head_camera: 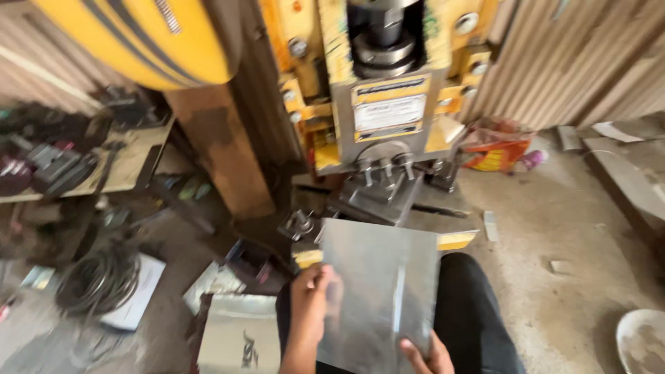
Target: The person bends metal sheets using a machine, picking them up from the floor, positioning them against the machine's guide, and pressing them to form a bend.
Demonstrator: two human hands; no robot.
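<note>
A shiny rectangular metal sheet point(377, 291) is held tilted over my lap, its far edge near the bed of the yellow press machine point(388, 104). My left hand point(313, 294) grips the sheet's left edge, fingers curled over it. My right hand point(424, 357) holds the sheet's lower right corner at the bottom of the view, only partly visible. The dark press die point(377, 194) sits just beyond the sheet's far edge.
A stack of similar metal sheets point(239, 332) lies by my left knee. A cluttered bench with dark tools point(62, 163) stands at left, a coil of wire point(97, 280) on the floor. An orange bag point(495, 149) and a white bowl point(644, 343) are at right.
</note>
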